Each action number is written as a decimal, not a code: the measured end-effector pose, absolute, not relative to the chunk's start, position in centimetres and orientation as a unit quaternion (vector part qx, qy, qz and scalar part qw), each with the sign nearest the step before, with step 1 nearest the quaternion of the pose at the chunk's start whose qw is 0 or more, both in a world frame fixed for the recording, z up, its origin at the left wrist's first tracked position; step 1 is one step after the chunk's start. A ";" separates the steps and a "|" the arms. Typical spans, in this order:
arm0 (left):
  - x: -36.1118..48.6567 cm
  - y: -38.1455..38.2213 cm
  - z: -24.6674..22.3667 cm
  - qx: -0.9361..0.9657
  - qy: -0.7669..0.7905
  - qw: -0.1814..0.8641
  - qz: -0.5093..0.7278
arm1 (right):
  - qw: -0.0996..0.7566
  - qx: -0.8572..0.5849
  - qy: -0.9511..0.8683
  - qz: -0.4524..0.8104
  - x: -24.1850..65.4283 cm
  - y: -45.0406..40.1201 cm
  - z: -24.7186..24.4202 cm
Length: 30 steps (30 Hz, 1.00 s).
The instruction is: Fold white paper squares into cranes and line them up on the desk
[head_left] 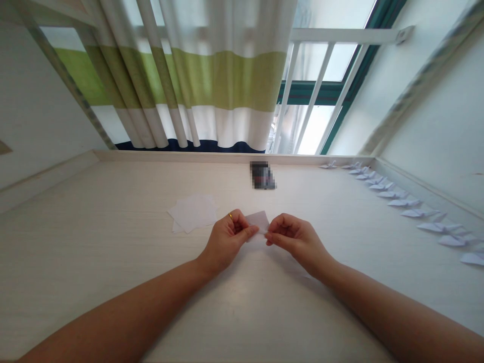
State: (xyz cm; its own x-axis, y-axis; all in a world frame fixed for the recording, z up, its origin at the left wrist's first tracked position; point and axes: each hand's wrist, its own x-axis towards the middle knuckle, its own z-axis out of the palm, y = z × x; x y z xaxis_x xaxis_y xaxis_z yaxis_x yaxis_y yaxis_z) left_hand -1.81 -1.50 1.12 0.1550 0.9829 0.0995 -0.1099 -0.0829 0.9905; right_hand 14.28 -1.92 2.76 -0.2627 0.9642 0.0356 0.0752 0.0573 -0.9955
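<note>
At the frame's centre, our left hand (226, 238) and right hand (298, 236) pinch a thin, flat, sharp-cornered piece of white paper (259, 220).

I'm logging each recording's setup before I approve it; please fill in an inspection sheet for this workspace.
Surface: pale tabletop, faint grain, raised rim along the back.
Job's things: small folded paper between the hands; loose white sheets, overlapping, to the left; folded paper figures lined up along the right side, reaching the back rim.
Clutter: dark item near the back rim, pixelated, so not identifiable.
Grip: left hand, ring on one finger, pinches the folded paper; right hand pinches its right-hand edge.
Cables: nothing seen.
Surroundings: white and green curtain, white railing, green window frame.
</note>
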 end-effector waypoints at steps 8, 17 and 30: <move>-1.7 -1.4 1.0 0.523 0.410 0.547 0.509 | 0.446 -0.429 -0.542 0.569 14.2 -2.0 2.9; -1.5 -1.5 1.1 0.508 0.410 0.553 0.517 | 0.451 -0.440 -0.521 0.576 14.1 -2.1 3.2; -1.4 -1.6 1.6 0.450 0.364 0.589 0.563 | 0.481 -0.434 -0.465 0.604 13.6 -2.1 3.0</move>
